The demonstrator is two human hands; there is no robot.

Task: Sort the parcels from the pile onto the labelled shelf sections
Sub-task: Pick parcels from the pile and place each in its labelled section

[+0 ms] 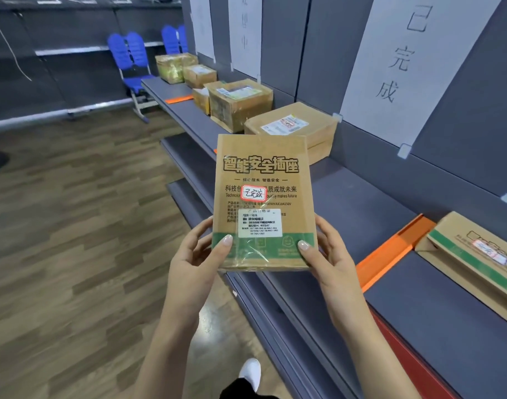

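- Shelf (pixel 361 203) first: a long grey deck, smooth and matt, split into sections by an orange divider (pixel 390 249) lying across it
- Left of that divider, in the section under the big paper sign (pixel 405 59) taped to the back panel, sits one flat brown carton (pixel 298 128) with a white shipping label on top; the sign reads 已完成
- Right of the divider lies a long cardboard box (pixel 477 254) with a green stripe, its end flap gaping
- Further along stands a chunky taped box (pixel 240 102); smaller cartons cluster beyond it, one of them wrapped in shiny film
- Now the parcel (pixel 262 203): a flat rectangular kraft box, printed in black with a green band at the bottom, glossy tape across the front; it is up in the air in front of the shelf, face towards the camera
- A red-bordered sticker (pixel 253 193) in the middle carries handwritten 已完成; a white label (pixel 259 223) sits below it
- Left hand (pixel 194 260) grips the lower left corner, thumb flat on the green band, fingers curled behind; right hand (pixel 330 254) mirrors it on the lower right corner
- Wood-grain floor (pixel 74 197) below; blue chairs (pixel 131 59) at the far end
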